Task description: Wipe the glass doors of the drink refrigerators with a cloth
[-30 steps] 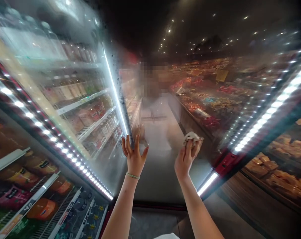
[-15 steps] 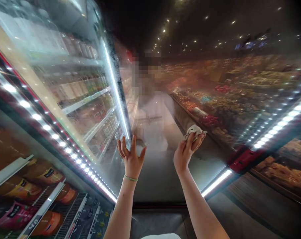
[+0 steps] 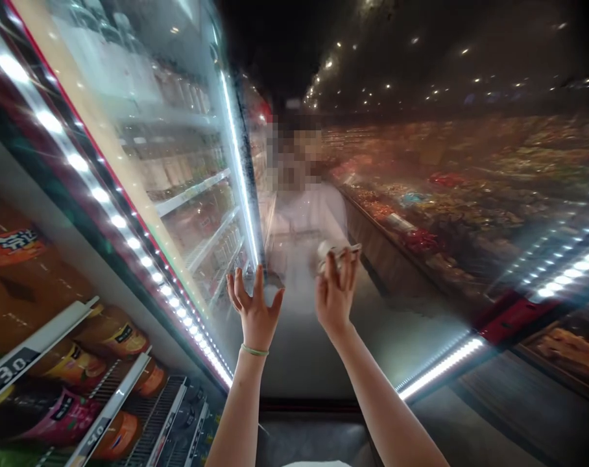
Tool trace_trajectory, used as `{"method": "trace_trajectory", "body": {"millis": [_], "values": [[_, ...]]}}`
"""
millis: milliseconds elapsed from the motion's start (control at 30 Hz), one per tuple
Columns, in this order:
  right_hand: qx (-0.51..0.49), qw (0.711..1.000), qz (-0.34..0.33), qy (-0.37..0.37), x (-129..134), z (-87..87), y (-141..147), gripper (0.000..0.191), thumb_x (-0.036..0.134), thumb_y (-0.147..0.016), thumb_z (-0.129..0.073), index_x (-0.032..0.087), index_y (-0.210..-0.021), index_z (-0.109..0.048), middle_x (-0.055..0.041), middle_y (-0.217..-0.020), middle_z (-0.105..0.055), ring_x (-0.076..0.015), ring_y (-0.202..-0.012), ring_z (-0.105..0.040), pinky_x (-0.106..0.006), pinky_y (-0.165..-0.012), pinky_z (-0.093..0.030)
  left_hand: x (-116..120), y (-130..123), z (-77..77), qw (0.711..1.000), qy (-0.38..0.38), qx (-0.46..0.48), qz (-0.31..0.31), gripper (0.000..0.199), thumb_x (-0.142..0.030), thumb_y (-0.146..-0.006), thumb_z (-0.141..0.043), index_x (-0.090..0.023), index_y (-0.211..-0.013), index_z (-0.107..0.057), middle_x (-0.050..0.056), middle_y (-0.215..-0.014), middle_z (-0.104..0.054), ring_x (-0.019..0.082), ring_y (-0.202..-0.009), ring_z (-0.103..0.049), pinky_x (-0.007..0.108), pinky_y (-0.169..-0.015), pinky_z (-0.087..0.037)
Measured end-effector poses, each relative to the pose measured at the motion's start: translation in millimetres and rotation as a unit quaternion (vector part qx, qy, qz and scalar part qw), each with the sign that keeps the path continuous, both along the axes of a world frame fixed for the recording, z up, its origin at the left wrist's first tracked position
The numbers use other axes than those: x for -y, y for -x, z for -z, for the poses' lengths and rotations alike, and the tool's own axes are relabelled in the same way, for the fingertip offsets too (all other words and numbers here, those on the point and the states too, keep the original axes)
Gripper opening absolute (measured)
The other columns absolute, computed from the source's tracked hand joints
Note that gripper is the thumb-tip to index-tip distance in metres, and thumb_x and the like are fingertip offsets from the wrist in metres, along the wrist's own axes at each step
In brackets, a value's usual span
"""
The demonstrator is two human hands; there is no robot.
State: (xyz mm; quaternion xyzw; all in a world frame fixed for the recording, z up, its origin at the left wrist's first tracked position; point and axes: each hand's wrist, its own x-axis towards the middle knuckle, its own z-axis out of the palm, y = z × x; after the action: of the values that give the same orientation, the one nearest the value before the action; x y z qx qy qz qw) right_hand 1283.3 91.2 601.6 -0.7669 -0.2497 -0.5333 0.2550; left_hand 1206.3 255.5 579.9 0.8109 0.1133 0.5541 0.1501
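My right hand (image 3: 335,292) pinches a crumpled white cloth (image 3: 338,254) against a fogged glass cooler door (image 3: 304,350), near the pane's middle. My left hand (image 3: 254,306) is raised with its fingers spread and holds nothing. Its fingertips are at or very near the glass, close to a dark vertical door frame (image 3: 250,194). A thin green band circles the left wrist. The cloth is partly hidden by my fingers.
Bottled drinks on shelves with price tags (image 3: 75,363) stand behind the glass at lower left. LED strips (image 3: 440,370) line the door edges. The glass reflects a person in a white top (image 3: 304,227) and a long store aisle of goods.
My right hand has moved left across the glass with the cloth, closer to my left hand. My left hand has barely moved, and the view has turned slightly.
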Motion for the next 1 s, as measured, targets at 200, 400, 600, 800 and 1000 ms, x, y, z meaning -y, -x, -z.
{"method": "trace_trajectory", "body": {"millis": [200, 400, 600, 800, 1000], "values": [[0.023, 0.991, -0.044, 0.124, -25, 16.6, 16, 0.059, 0.028, -0.104, -0.047, 0.03, -0.162, -0.035, -0.0053, -0.17, -0.032, -0.0295, -0.158, -0.027, -0.049, -0.127, -0.033, -29, 8, 1.5, 0.999, -0.033, 0.006, -0.022, 0.075, -0.044, -0.09, -0.073, -0.023, -0.156, -0.044, 0.02, -0.162, -0.028, 0.044, -0.157, -0.017, 0.065, -0.124, -0.026], [0.023, 1.0, -0.002, -0.009, -45, -14.5, 11, 0.064, 0.028, -0.106, -0.041, 0.022, -0.166, -0.019, -0.0098, -0.175, -0.007, -0.0348, -0.161, -0.006, -0.06, -0.126, -0.029, -50, 16, 2.4, 0.998, -0.063, 0.003, -0.019, 0.078, -0.041, -0.091, -0.073, -0.024, -0.159, -0.038, 0.02, -0.163, -0.026, 0.043, -0.157, -0.018, 0.063, -0.125, -0.027], [0.053, 0.985, -0.063, 0.151, -80, 20.6, 36, 0.053, 0.029, -0.105, -0.049, 0.026, -0.157, -0.044, -0.0041, -0.166, -0.04, -0.0249, -0.159, -0.024, -0.043, -0.129, -0.029, -76, 26, 5.9, 0.999, -0.047, -0.017, -0.015, 0.076, -0.04, -0.09, -0.073, -0.024, -0.158, -0.041, 0.02, -0.164, -0.025, 0.043, -0.156, -0.02, 0.062, -0.123, -0.031], [0.006, 0.999, -0.033, 0.014, -101, -13.2, 31, 0.063, 0.031, -0.105, -0.046, 0.024, -0.165, -0.026, -0.0098, -0.173, -0.017, -0.0357, -0.16, -0.011, -0.059, -0.126, -0.029, -96, 37, 7.0, 0.999, -0.037, -0.033, -0.005, 0.073, -0.037, -0.092, -0.07, -0.024, -0.158, -0.04, 0.019, -0.164, -0.025, 0.041, -0.155, -0.02, 0.064, -0.125, -0.027], [0.042, 0.981, -0.095, 0.163, -132, 17.3, 49, 0.055, 0.031, -0.103, -0.053, 0.027, -0.157, -0.044, -0.0045, -0.162, -0.045, -0.0253, -0.156, -0.031, -0.045, -0.129, -0.03, -116, 48, 3.7, 0.999, -0.02, -0.03, -0.019, 0.066, -0.03, -0.094, -0.067, -0.023, -0.155, -0.044, 0.019, -0.159, -0.034, 0.038, -0.151, -0.031, 0.06, -0.123, -0.033]]}}
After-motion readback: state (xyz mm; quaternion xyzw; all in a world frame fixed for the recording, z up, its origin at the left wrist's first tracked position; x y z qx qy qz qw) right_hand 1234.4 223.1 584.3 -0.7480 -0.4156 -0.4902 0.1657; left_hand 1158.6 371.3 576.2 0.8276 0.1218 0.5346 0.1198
